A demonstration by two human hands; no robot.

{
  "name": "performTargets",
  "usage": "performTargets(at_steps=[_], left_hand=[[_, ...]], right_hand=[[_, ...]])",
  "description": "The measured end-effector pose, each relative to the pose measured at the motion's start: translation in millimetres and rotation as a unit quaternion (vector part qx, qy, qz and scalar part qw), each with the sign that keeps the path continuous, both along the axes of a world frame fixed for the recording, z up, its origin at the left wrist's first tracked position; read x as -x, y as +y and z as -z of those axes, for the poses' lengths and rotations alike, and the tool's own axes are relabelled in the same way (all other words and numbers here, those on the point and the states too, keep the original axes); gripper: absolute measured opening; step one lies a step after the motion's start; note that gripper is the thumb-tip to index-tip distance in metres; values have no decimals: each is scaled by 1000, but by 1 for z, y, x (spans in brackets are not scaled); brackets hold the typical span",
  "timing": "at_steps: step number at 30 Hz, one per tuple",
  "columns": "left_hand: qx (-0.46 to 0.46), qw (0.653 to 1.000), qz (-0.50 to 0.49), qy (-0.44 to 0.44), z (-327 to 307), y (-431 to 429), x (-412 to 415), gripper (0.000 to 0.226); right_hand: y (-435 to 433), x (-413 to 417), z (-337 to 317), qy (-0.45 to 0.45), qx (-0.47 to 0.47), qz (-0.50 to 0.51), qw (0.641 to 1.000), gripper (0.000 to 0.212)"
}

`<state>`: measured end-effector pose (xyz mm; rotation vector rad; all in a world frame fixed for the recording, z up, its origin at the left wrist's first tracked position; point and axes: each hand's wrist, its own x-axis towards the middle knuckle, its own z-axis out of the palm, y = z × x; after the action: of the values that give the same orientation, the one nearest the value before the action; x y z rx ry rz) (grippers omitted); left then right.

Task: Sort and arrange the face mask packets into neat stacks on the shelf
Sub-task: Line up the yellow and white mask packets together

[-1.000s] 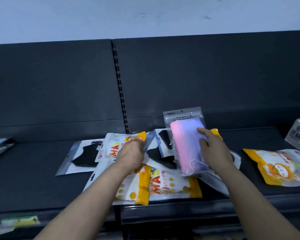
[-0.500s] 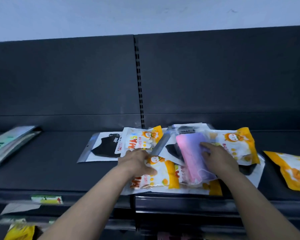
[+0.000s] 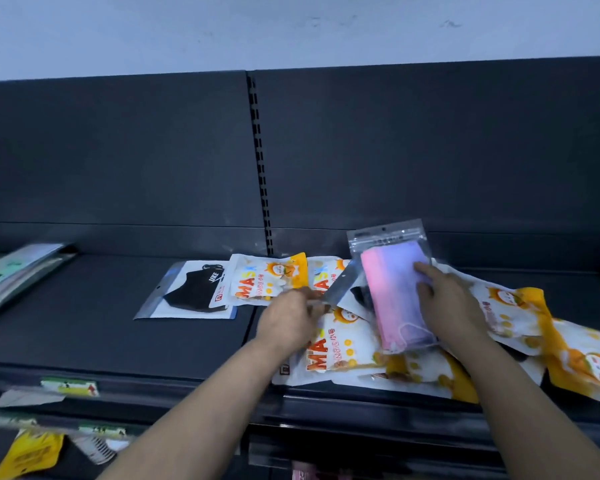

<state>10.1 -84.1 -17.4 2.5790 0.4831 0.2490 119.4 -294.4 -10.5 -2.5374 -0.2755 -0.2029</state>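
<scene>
The pink-and-purple packet [image 3: 392, 289] sits tipped up over the middle of the pile on the shelf [image 3: 84, 323], with its clear header raised toward the back panel [image 3: 118, 150]. My right hand [image 3: 447, 306] has it: the fingers lie fairly straight across its front and the thumb is hidden behind, so I take it for a pinch along the right edge. My left hand [image 3: 288, 320] is curled, and seems to pinch the silvery edge of a half-buried black packet [image 3: 342, 285] that pokes out from under the pink one. That part is blurred, so I cannot be certain of the grip.

Around these, orange MASK packets [image 3: 336, 344] overlap one another loosely, and more of them [image 3: 510, 313] trail off to the right. One orange packet [image 3: 267, 277] lies partly over a flat black mask packet [image 3: 194, 292] to the left. A separate stack [image 3: 14, 275] rests far left.

The risk is in the slick film. If I pull the buried packet out sideways, the orange ones lying over it may ride along, and those nearest the front lip could slide off onto the lower shelf. The pink packet is plump and held by one edge only, so it could swing or slip as I lift. Setting it on the uneven heap would leave it leaning.
</scene>
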Motion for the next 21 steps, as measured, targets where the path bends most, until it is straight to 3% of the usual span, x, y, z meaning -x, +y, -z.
performTargets(at_steps=[3, 7, 16, 21], left_hand=[[-64, 993, -94, -23, -1, 35, 9, 33], [-84, 984, -154, 38, 7, 80, 29, 39], [-130, 974, -94, 159, 19, 151, 46, 53], [-104, 976, -19, 190, 17, 167, 48, 46]], right_hand=[[19, 2, 0, 5, -24, -42, 999, 42], [45, 14, 7, 32, -45, -99, 994, 43], [89, 23, 1, 16, -82, -88, 993, 47], [128, 40, 0, 18, -90, -80, 993, 45]])
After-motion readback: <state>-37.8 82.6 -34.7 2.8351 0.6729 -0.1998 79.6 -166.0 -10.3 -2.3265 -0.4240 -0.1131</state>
